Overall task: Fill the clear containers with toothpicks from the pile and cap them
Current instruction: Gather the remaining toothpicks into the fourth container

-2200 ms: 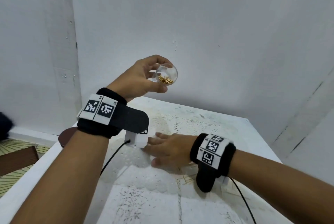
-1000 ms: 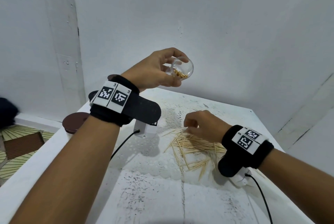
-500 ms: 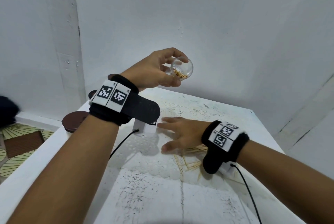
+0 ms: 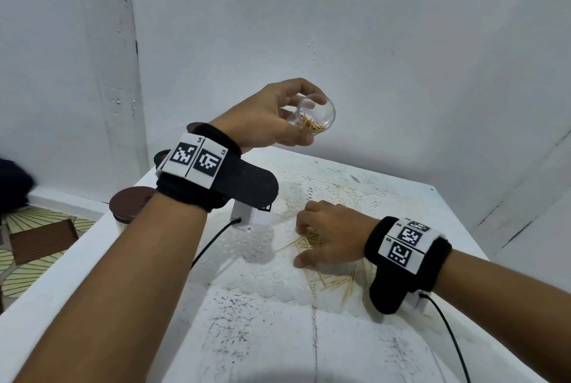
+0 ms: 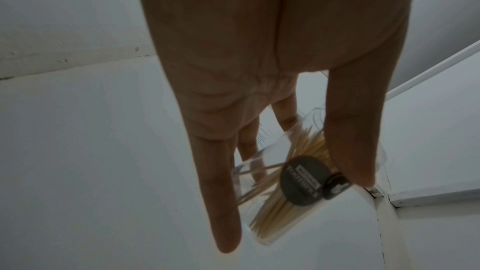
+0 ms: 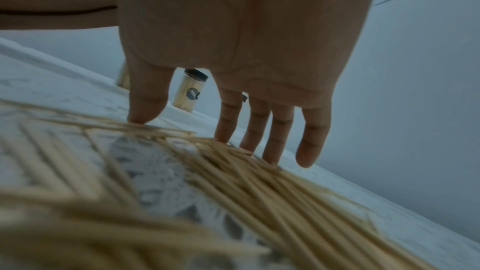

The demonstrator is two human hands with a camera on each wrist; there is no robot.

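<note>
Two hands, one job: left hand (image 4: 272,116) grips clear container (image 4: 318,115) (part-filled), raised above toothpick pile (image 4: 321,262), mouth tipped toward camera. Right hand (image 4: 327,235) directly on pile, fingertips (image 6: 223,134) splayed, pressing sticks lying flat on table (image 4: 386,197); nothing pinched yet.

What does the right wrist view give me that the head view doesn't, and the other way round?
Only the right wrist view shows a capped, full container standing upright at the table's far side, and the fingertips touching the toothpick pile.

Only the head view shows the left hand holding the open, partly filled clear container above the table, and a brown lid at the left edge.

Both show the right hand on the pile.
</note>
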